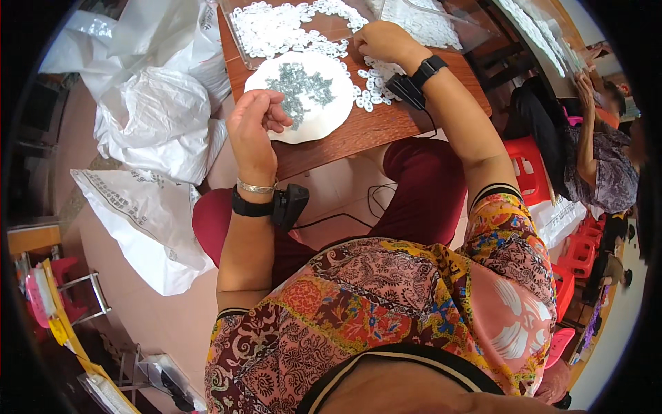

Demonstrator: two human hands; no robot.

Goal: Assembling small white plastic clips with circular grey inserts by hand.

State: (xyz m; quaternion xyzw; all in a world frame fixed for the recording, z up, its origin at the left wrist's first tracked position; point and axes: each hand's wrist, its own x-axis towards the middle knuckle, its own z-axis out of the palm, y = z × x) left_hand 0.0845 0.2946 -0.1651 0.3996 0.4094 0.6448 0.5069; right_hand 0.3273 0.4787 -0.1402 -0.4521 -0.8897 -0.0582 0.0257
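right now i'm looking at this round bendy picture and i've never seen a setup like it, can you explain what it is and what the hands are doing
There is no machine gripping anything here: these are a person's bare hands. The single picture comes from a wide fisheye camera worn on the head, looking down, so straight edges bend near the rim.

On the wooden table lie many small white oval pieces and a round whitish plate with small grey pieces spread on it. The left hand is over the plate's near-left edge, fingers curled; the right hand is among the white pieces. Whether either holds anything, I can't tell. Both wrists wear black straps.
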